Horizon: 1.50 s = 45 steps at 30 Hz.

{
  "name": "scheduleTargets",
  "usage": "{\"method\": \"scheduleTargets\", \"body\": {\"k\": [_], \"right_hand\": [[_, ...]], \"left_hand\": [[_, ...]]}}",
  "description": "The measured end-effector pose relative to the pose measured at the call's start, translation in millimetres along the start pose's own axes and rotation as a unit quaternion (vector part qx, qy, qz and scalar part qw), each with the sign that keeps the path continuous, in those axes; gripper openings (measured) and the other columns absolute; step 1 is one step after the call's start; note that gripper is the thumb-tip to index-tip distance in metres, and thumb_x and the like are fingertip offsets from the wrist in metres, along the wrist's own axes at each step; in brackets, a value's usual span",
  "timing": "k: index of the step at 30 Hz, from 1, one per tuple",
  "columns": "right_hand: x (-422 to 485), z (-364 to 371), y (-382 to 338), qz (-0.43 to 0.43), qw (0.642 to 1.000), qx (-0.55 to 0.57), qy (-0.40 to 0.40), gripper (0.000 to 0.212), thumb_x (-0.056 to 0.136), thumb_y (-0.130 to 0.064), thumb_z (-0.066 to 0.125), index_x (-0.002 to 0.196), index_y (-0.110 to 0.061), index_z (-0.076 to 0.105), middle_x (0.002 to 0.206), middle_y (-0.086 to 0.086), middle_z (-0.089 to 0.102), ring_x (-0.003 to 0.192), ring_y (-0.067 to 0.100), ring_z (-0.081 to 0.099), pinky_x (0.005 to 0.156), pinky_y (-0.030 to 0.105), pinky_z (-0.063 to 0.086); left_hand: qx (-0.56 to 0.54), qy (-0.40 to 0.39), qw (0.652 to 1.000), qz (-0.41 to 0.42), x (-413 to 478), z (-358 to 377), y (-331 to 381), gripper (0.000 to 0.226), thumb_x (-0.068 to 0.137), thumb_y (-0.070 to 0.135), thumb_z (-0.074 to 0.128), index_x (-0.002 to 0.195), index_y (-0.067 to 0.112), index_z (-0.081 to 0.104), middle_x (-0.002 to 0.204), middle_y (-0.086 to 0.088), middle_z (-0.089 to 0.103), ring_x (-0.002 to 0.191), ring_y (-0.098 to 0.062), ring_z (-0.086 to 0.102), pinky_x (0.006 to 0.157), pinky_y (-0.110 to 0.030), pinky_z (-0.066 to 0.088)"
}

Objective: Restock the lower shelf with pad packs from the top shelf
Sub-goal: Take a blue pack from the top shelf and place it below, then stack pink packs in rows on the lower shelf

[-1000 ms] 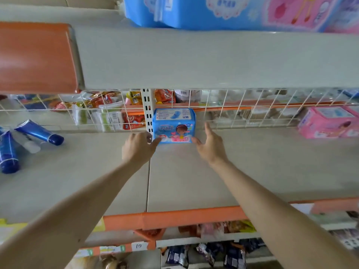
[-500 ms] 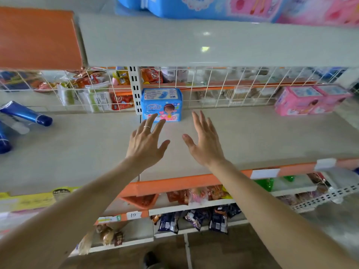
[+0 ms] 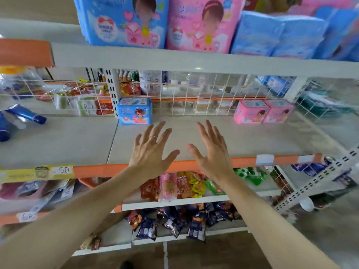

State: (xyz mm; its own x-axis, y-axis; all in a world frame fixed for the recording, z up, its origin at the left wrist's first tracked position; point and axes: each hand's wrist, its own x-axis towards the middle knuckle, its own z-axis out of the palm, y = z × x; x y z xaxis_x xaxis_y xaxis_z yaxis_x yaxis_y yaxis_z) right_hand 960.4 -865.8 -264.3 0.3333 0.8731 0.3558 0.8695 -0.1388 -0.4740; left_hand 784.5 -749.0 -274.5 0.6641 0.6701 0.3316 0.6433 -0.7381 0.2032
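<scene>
Left hand (image 3: pixel 151 150), right hand (image 3: pixel 210 152) spread wide, empty. Blue pad pack (image 3: pixel 135 111) beyond left hand, against back mesh (image 3: pixel 194 105), likely starting row. Big packs (image 3: pixel 124 22) above hands.

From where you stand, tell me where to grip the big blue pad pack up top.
Probably its lower sides, coming from the front: the big blue pad pack stands upright at the front edge of the top shelf, left side free, the pink pack crowding its right.

Left hand (image 3: pixel 150 154), right hand (image 3: pixel 211 155) seemingly withdrawn
</scene>
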Motion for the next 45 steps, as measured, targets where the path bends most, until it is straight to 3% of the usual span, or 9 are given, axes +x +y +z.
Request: {"method": "scheduleTargets", "body": {"k": [5,10,15,21,25,31,39,45], "right_hand": [[-42,-67,27,0.025,0.999,-0.008,0.039,0.071,0.095,-0.070,0.032,0.157,-0.040,0.017,0.167,-0.012,0.002,0.154,0.015,-0.004,0.122,0.043,-0.002],[-66,-133,55,0.035,0.995,-0.037,0.082,0.068,0.095,-0.061,0.044,0.155,-0.035,0.027,0.165,-0.008,0.013,0.154,0.018,0.005,0.124,0.049,0.011],[-67,-193,68,0.029,0.985,-0.026,0.169,0.066,0.096,-0.054,0.051,0.153,-0.032,0.029,0.164,-0.004,0.019,0.153,0.016,0.010,0.124,0.039,0.015],[-56,-250,70,0.038,0.971,-0.024,0.235,0.070,0.092,-0.060,0.050,0.153,-0.029,0.035,0.163,-0.004,0.023,0.153,0.014,0.014,0.124,0.038,0.017],[-44,-277,71,0.052,0.961,-0.039,0.267,0.071,0.092,-0.052,0.057,0.153,-0.023,0.036,0.163,-0.002,0.026,0.152,0.015,0.018,0.124,0.038,0.018],[-17,-301,74,0.043,0.954,-0.064,0.289,0.075,0.088,-0.063,0.050,0.153,-0.026,0.037,0.161,-0.004,0.030,0.151,0.011,0.021,0.123,0.043,0.023],[23,-303,85,0.044,0.950,-0.104,0.292,0.071,0.092,-0.045,0.064,0.153,-0.024,0.035,0.161,-0.002,0.031,0.150,0.015,0.023,0.122,0.041,0.024],[62,-325,95,0.064,0.936,-0.162,0.307,0.074,0.092,-0.048,0.062,0.154,-0.020,0.032,0.162,0.005,0.028,0.151,0.027,0.023,0.121,0.054,0.020]], "left_hand": [[-0.007,0.021,0.996,0.084,4,-10,73,0.064,0.097,0.061,0.041,0.151,0.029,0.032,0.164,0.008,0.023,0.148,-0.026,0.026,0.115,-0.052,0.029],[-0.029,0.056,0.989,0.136,14,-26,135,0.062,0.098,0.059,0.040,0.152,0.029,0.033,0.164,0.008,0.025,0.148,-0.025,0.026,0.115,-0.051,0.027],[-0.046,0.129,0.972,0.190,38,-64,186,0.061,0.096,0.056,0.044,0.148,0.024,0.043,0.159,0.005,0.037,0.146,-0.025,0.034,0.114,-0.054,0.031],[-0.044,0.227,0.949,0.214,68,-95,235,0.059,0.094,0.056,0.048,0.140,0.019,0.052,0.152,0.000,0.048,0.137,-0.026,0.045,0.113,-0.057,0.024],[-0.049,0.245,0.939,0.239,94,-109,252,0.062,0.093,0.056,0.046,0.142,0.019,0.049,0.154,-0.001,0.045,0.138,-0.025,0.043,0.115,-0.058,0.024],[-0.058,0.253,0.931,0.258,134,-126,262,0.063,0.094,0.056,0.046,0.143,0.017,0.050,0.156,-0.004,0.042,0.141,-0.025,0.041,0.117,-0.055,0.017],[-0.059,0.265,0.930,0.246,169,-126,256,0.064,0.091,0.056,0.046,0.142,0.017,0.051,0.157,-0.004,0.040,0.141,-0.026,0.041,0.117,-0.054,0.016],[-0.047,0.281,0.924,0.256,196,-134,267,0.065,0.091,0.056,0.049,0.142,0.016,0.052,0.157,-0.004,0.039,0.141,-0.025,0.041,0.118,-0.056,0.019]]}}
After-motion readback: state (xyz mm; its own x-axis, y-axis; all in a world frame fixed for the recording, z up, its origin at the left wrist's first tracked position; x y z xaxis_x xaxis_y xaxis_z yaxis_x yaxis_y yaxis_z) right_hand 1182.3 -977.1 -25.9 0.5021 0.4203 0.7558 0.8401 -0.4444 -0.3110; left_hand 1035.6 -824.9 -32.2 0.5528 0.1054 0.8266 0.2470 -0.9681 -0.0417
